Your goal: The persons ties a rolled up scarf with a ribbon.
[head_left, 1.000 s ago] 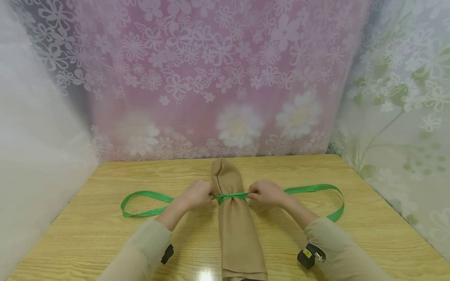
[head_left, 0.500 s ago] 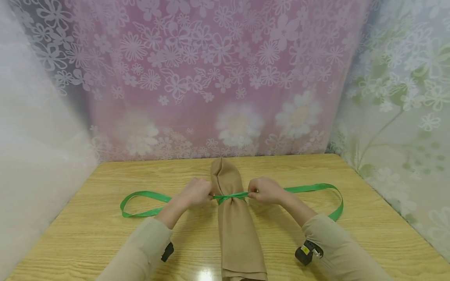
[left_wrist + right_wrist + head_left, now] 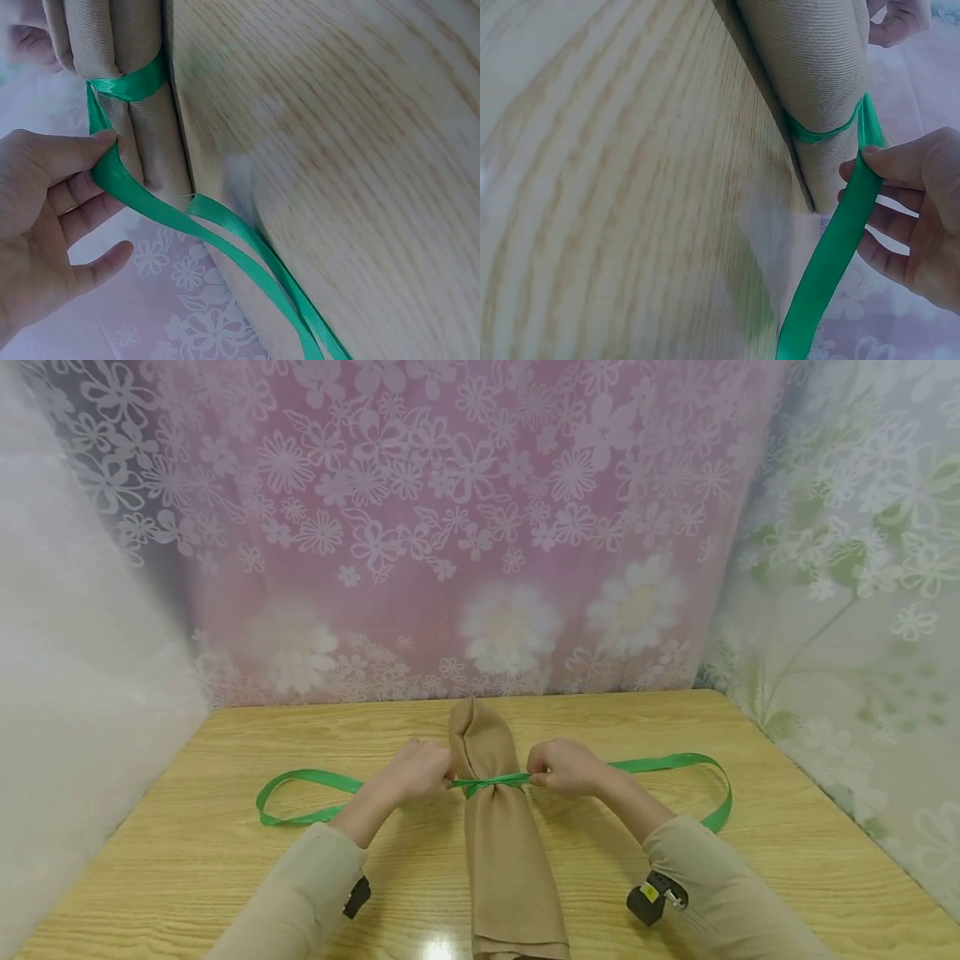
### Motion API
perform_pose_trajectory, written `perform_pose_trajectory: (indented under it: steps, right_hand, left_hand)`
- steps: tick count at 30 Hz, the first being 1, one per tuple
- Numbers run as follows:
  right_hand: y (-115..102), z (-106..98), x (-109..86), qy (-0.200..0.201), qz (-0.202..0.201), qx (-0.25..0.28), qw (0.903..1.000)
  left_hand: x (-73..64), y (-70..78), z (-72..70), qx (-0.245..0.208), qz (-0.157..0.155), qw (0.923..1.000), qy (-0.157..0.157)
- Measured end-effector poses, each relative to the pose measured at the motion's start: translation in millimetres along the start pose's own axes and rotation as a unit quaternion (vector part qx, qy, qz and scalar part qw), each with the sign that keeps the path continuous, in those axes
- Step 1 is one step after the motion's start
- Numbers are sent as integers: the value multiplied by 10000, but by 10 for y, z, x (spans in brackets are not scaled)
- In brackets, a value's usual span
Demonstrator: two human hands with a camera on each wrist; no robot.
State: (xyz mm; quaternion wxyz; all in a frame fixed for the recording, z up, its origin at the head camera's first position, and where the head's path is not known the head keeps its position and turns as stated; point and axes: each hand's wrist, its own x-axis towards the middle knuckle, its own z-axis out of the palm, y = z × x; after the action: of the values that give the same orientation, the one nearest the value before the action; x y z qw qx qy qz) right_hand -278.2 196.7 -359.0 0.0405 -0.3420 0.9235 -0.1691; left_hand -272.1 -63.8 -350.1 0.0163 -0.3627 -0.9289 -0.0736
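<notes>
A rolled tan cloth [image 3: 513, 868] lies lengthwise on the table, narrowed at its middle by a green ribbon [image 3: 495, 781] wrapped around it and crossed on top. My left hand [image 3: 420, 770] pinches one end of the ribbon just left of the roll; in the left wrist view the thumb and index finger [image 3: 94, 146] grip it. On the other side my right hand [image 3: 570, 767] pinches the other end, its thumb [image 3: 889, 161] pressing the ribbon in the right wrist view. Between the two hands the ribbon runs taut. Whatever the cloth wraps inside is hidden.
Loose ribbon tails curve over the wooden table [image 3: 262, 877], one loop to the left and one to the right. A floral curtain [image 3: 480, 527] hangs behind the table's far edge, and more sheeting hangs at both sides. Black wrist cameras sit under both sleeves.
Both hands keep their pinch on the ribbon and barely move. The left hand shifts very slightly left, and the right hand also drifts a little left.
</notes>
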Motion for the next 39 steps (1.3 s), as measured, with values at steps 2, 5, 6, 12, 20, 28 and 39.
perform_pose_trajectory:
  steps: [2,5,6,12,20,28,39]
  right_hand:
    - [5,3,4,-4,-69,20,10000]
    - [9,9,11,20,-111,42,9999]
    - [8,9,12,24,-99,56,9999]
    - [-2,-3,31,6,-63,88,9999]
    - [2,-14,37,-55,29,165,9998]
    - [27,-25,27,-102,21,154,9998]
    - [40,-50,18,-317,22,128,9994]
  left_hand:
    - [1,-6,-1,51,21,10000,14]
    - [-5,-16,-4,131,70,9999,60]
    - [-9,-19,-7,128,78,9999,54]
    - [-17,-33,-16,254,78,9996,-3]
    - [-14,-64,-19,244,105,9996,-76]
    - [-1,-79,-17,285,72,9994,-208]
    - [8,-49,-28,351,-18,9989,-311]
